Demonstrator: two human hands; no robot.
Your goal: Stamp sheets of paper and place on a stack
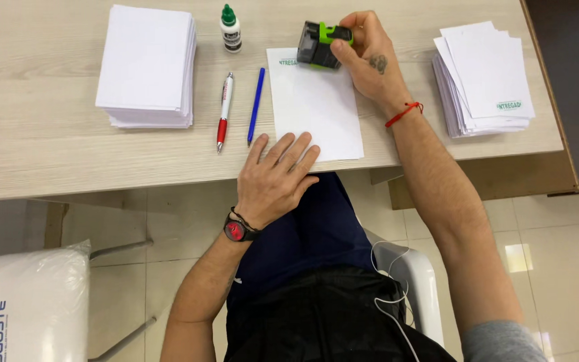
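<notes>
Right hand [370,57] grip on stamper [319,45], left hand [277,175] flat on sheet [316,107]

The stamp [319,45] is showing a dark grey body with a bright green top. The sheet [316,110] under it is appearing plain white, with a green imprint at its 11 o'clock corner. The worktop [48,147] is displaying a pale wood grain. At 9 o'clock, one pen [224,110] is showing white and red, the other pen [256,106] blue. The bottle [230,29] is showing white with a green cap.
</notes>
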